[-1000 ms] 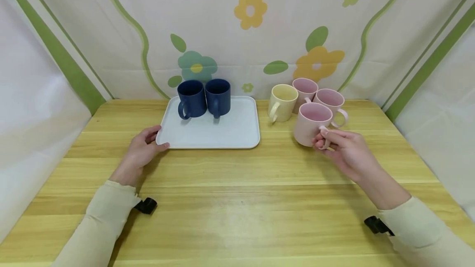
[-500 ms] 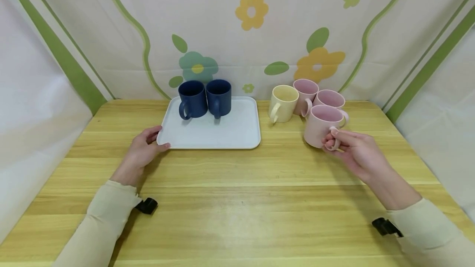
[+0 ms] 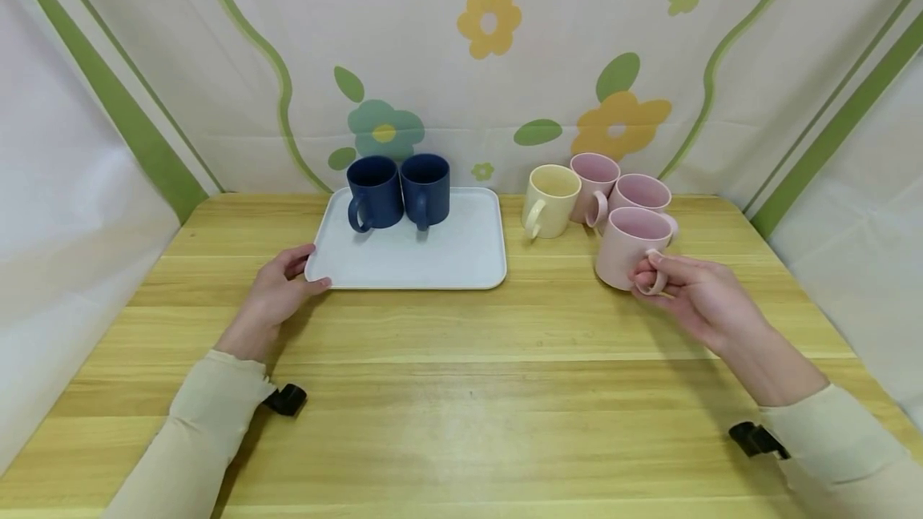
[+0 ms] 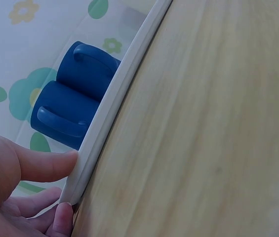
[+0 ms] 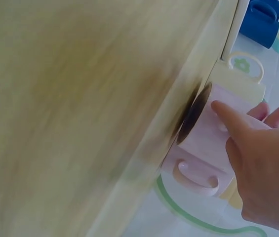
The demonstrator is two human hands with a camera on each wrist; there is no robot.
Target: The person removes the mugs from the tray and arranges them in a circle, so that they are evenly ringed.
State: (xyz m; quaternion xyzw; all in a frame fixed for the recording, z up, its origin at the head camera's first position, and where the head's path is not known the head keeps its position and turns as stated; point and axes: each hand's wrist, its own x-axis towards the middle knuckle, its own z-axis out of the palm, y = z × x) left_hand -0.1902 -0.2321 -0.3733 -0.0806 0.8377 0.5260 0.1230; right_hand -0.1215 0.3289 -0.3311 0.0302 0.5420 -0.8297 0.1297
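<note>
My right hand (image 3: 695,291) pinches the handle of a pink mug (image 3: 623,251) in the head view. In the right wrist view, this mug's dark underside (image 5: 196,113) shows, slightly off the tabletop. Right behind it stand two more pink mugs (image 3: 640,189), the nearer partly hidden, and a cream-yellow mug (image 3: 551,203) is to their left. My left hand (image 3: 277,287) grips the near left corner of a white tray (image 3: 411,267), thumb at the front rim and fingers at the side. Two dark blue mugs (image 3: 378,195) stand side by side on the tray's far part, handles toward me.
The wooden table (image 3: 461,391) reaches back to a white curtain (image 3: 433,46) with printed flowers. White cloth also hangs along the left and right sides. A black strap piece (image 3: 757,439) sits at each cuff.
My right hand has carried the pink mug to the right and slightly toward me, in front of the rear pink mugs. The left hand and the tray have stayed in place.
</note>
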